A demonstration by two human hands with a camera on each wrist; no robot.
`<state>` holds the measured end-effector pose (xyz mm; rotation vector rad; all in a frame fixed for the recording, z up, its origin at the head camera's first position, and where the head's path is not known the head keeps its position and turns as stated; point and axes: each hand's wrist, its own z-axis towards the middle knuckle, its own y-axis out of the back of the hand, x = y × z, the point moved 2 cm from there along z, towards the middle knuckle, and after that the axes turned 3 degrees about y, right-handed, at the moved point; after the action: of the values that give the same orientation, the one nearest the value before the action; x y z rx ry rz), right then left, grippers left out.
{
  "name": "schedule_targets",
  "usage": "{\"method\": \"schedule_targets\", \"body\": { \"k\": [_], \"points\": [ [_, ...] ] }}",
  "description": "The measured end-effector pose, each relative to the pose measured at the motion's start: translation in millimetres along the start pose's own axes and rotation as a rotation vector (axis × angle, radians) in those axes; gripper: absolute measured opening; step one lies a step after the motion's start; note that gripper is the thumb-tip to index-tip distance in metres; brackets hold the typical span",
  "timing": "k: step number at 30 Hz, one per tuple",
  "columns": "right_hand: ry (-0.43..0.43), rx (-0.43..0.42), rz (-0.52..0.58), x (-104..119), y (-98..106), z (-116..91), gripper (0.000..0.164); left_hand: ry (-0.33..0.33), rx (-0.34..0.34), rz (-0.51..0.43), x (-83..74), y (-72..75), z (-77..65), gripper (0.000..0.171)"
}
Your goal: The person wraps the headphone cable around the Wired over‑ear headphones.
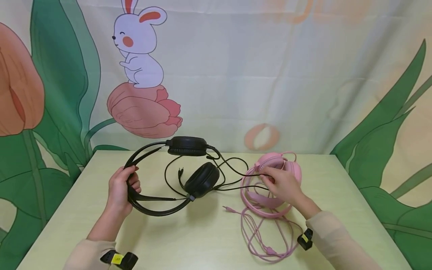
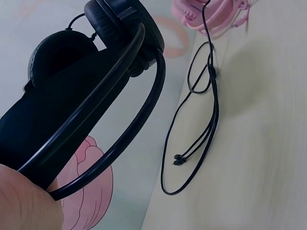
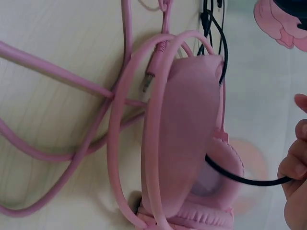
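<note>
My left hand (image 1: 119, 189) grips the headband of a pair of black headphones (image 1: 187, 146), lifted above the table with the ear cups to the right. A thin black cable (image 1: 233, 159) runs from the headphones in loops to my right hand (image 1: 281, 183), which pinches it between thumb and fingers. In the left wrist view the black plugs (image 2: 179, 159) at the cable's end show beside its loops. Below and behind my right hand lies a pair of pink headphones (image 3: 158, 143), partly hidden by that hand in the head view.
A coiled pink cable (image 1: 266, 255) lies in front of the pink headphones, its bare plug (image 1: 229, 209) pointing left. The pale table (image 1: 175, 243) ends at the back against a printed curtain (image 1: 216, 75) with a rabbit and flowers.
</note>
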<state>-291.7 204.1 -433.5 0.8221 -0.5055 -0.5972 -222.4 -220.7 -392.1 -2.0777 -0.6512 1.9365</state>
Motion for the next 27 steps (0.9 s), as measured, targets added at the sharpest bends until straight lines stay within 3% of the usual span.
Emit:
{"method": "schedule_targets", "body": {
  "k": [3,9,16,19,27],
  "points": [
    [0.011,0.050,-0.076,3,-6,1,0.007,0.004,0.013,-0.003,-0.3,-2.6,-0.4,0.012],
    [-0.065,0.164,-0.143,9,-15,3,0.006,0.011,0.028,0.015,-0.1,-8.5,-1.8,0.013],
    [-0.108,0.175,-0.157,14,-18,6,0.011,0.016,0.025,0.035,2.1,-12.4,-2.7,0.012],
    [-0.057,0.142,-0.163,17,-18,8,0.009,0.017,0.019,0.045,3.2,-13.4,-2.6,0.012],
    [0.183,0.034,-0.185,32,-6,15,0.009,0.004,-0.020,0.090,2.1,-15.0,-1.3,0.012]
  ]
}}
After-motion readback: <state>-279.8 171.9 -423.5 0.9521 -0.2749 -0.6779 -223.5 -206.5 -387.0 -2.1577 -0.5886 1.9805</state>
